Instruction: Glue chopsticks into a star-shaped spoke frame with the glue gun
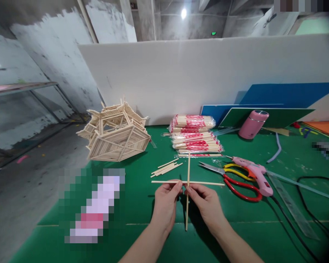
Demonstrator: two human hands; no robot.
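Scissors [237, 182] left of glue gun [253, 173], touching.

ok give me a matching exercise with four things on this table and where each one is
Things:
1 glue gun
2 flask
3 stick model
4 crossed sticks

Places:
a pinched between the left hand and right hand
b left of the chopstick packs
c lying over the scissors
d by the green board

Pairs: 1-c, 2-d, 3-b, 4-a

A makeshift craft workshop — bare, patchy concrete walls [52, 54] (paint half gone), a green-covered worktable [131, 204], a glue gun [254, 173], scissors [233, 179], bundled wooden sticks [193, 137].
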